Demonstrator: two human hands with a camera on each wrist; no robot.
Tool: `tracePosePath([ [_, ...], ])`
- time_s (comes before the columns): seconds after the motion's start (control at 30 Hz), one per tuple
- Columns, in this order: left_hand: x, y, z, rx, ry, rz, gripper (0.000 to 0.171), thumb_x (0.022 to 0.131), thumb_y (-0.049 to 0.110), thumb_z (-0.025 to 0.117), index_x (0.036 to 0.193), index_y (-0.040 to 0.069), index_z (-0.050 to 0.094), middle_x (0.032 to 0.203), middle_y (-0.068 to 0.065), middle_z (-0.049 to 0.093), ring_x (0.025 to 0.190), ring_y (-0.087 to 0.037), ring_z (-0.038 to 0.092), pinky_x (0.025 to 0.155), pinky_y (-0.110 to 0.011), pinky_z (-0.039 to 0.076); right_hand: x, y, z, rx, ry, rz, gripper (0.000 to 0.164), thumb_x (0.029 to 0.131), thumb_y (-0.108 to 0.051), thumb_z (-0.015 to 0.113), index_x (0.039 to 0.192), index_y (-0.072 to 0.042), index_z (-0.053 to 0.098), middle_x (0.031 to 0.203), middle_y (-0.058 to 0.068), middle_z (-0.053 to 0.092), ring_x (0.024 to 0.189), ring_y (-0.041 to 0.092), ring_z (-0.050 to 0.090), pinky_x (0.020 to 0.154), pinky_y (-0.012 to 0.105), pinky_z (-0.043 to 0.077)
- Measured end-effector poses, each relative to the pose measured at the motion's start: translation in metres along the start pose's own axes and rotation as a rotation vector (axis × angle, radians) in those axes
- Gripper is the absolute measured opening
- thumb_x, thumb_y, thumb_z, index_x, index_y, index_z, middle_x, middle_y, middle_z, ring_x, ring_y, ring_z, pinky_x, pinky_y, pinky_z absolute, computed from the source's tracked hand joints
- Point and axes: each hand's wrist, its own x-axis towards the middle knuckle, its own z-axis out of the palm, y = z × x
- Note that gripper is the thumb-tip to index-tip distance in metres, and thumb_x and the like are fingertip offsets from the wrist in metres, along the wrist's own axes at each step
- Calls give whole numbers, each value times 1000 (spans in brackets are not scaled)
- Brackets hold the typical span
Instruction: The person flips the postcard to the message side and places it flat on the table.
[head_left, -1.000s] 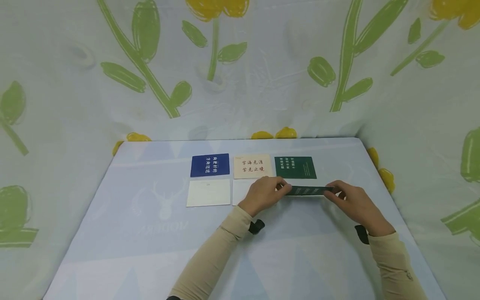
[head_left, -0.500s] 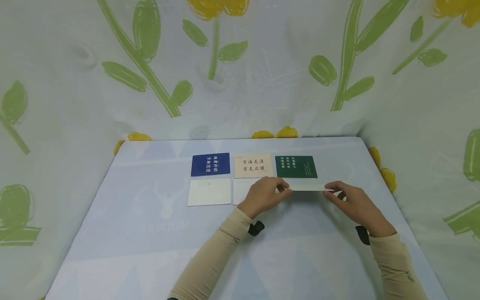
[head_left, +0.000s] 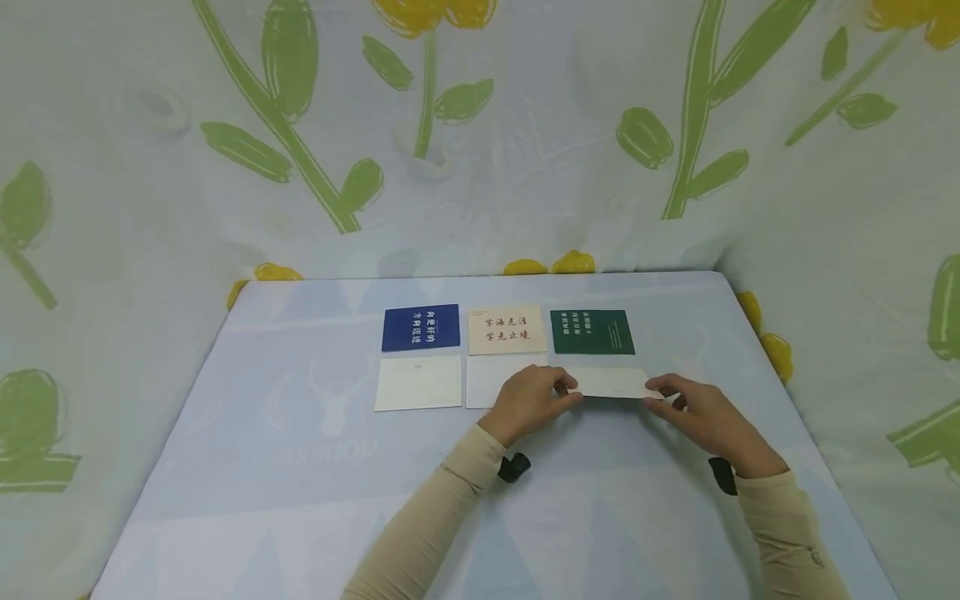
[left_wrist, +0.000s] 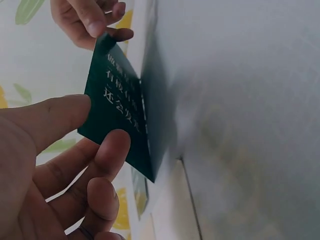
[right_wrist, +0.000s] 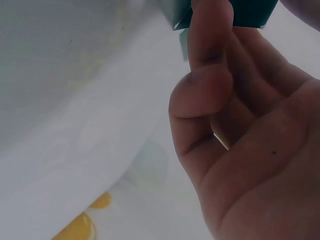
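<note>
Both hands hold one card [head_left: 611,382] by its short ends, tilted and just above the table, near the green card [head_left: 592,332] in the back row. Its pale side shows in the head view. From the left wrist, its dark green underside [left_wrist: 112,87] with light printed characters is visible. My left hand [head_left: 528,402] pinches the left end between thumb and fingers. At the right end, my right hand [head_left: 705,421] pinches it likewise. A white card [head_left: 487,383] lies partly hidden behind the left hand. In the right wrist view, only the card's green corner [right_wrist: 250,12] appears.
Left of the green card lie a cream card [head_left: 507,330] with red writing and a blue card [head_left: 421,328]. An off-white card [head_left: 418,384] lies in front of the blue one. A flower-patterned cloth [head_left: 525,192] surrounds the pale table [head_left: 300,500].
The held card has turned over between the hands: its green printed face showed to the head view one second ago, now its pale face does. Both hands have come slightly lower in the view.
</note>
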Motion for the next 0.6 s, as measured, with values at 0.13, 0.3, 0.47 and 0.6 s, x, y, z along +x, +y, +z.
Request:
tracePosePath([
  [0.13, -2, -2, 3, 5, -11, -1, 26, 94, 38, 73, 110, 18, 76, 88, 12, 69, 77, -3, 54, 67, -19, 44, 1, 0, 3, 17, -16, 8, 37, 97, -33, 70, 124, -8, 65, 108, 16, 68, 82, 19, 64, 65, 35, 50],
  [0.3, -3, -4, 7, 28, -7, 24, 26, 93, 36, 75, 110, 16, 76, 85, 11, 69, 74, -2, 54, 66, -18, 43, 0, -1, 6, 34, -33, 19, 38, 95, -31, 73, 123, -7, 65, 102, 13, 68, 81, 19, 64, 66, 36, 50],
  [0.47, -2, -5, 10, 42, -3, 26, 25, 93, 34, 75, 109, 15, 76, 84, 10, 67, 72, -2, 53, 65, -18, 43, 2, 0, 10, 29, -47, 21, 38, 94, -30, 74, 123, -6, 64, 98, 10, 68, 82, 20, 63, 68, 38, 51],
  [0.6, -2, -6, 12, 48, -1, 20, 25, 93, 33, 76, 109, 14, 76, 83, 10, 67, 71, -2, 53, 66, -18, 43, 4, 3, 13, 17, -47, 21, 38, 94, -30, 74, 122, -6, 64, 96, 8, 67, 82, 20, 63, 68, 39, 51],
])
